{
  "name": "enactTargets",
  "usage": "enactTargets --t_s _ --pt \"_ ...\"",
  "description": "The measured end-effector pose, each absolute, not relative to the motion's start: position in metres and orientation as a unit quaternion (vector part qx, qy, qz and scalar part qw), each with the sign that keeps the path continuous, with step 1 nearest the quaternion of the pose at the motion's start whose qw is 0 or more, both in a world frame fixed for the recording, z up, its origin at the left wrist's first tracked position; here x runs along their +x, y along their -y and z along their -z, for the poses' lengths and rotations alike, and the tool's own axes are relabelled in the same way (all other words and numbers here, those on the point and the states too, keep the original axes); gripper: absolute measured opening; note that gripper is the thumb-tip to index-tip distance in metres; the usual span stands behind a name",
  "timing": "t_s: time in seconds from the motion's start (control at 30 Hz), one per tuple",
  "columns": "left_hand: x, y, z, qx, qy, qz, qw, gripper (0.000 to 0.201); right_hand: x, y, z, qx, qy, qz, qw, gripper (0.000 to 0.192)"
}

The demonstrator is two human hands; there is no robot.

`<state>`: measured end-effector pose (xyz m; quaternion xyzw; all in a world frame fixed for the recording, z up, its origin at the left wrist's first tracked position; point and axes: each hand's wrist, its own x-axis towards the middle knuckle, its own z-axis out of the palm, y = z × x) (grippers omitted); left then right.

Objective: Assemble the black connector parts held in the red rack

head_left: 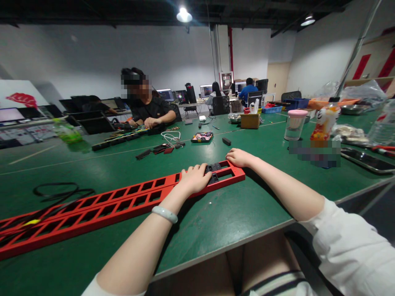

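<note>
A long red slotted frame (163, 190) with two rows of rectangular openings lies slantwise across the green table. My left hand (195, 179) is closed over the frame near its right end, its fingers over the far side. Beside its thumb and fingertips, black plug-in modules (213, 167) sit in some of the openings. At the frame's right end, my right hand (238, 157) has its fingers curled over the far corner. What lies under both palms is hidden.
A black cable (61, 191) crosses the frame's left part. Beyond it lie a small black block (226, 141), a patterned box (202, 137) and dark pieces (160, 149). To the right stand a pink-lidded cup (295, 125) and a phone (368, 160). Another person (148, 111) works across the table.
</note>
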<state>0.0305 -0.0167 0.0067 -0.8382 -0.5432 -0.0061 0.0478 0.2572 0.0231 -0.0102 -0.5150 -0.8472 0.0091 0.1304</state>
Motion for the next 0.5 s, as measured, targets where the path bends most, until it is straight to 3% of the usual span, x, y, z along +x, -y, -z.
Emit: enactTargets --t_s 0.23,0.5 --pt "0.033 0.021 -0.011 -0.832 0.554 -0.003 0.035 0.053 0.263 -0.026 0.014 -0.657 0.747 -0.006 0.100 0.034" --pt "0.031 0.019 -0.008 -0.838 0.544 0.010 0.042 0.054 0.269 -0.022 0.017 -0.709 0.700 -0.008 0.084 0.033"
